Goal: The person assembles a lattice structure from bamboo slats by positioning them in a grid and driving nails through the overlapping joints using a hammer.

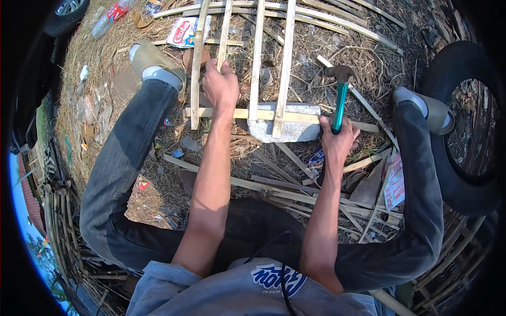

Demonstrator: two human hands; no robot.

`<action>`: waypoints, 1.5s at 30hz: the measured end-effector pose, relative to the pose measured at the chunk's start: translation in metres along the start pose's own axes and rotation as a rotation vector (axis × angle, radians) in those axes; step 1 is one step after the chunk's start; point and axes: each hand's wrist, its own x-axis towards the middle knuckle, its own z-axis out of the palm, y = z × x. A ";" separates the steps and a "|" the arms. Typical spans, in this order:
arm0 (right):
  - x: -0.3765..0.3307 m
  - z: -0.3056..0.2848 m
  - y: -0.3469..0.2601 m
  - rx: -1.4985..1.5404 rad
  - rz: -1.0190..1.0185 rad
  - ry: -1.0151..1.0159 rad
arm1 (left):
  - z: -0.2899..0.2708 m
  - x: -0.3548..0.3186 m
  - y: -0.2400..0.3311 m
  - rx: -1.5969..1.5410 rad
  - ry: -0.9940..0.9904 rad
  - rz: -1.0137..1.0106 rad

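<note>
My left hand is closed round the near end of a thin wooden slat, one of several long slats running away from me. A crosswise slat passes under my left wrist and over a pale stone block. Two neighbouring slats, one of them this slat, end over the crosswise slat at the block. In my right hand is a claw hammer with a teal handle, its dark head pointing away from me. That hand is beside the right part of the crosswise slat; whether its fingers also press the wood is hidden.
Loose wood strips lie between my legs. A black tyre is beside my right foot, and another wheel stands at far left. A plastic bottle and a white printed packet lie on the dry straw. Bundled poles sit left.
</note>
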 end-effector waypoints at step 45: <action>-0.026 -0.005 0.000 -0.003 0.008 0.035 | 0.001 -0.090 0.031 0.130 -0.583 0.456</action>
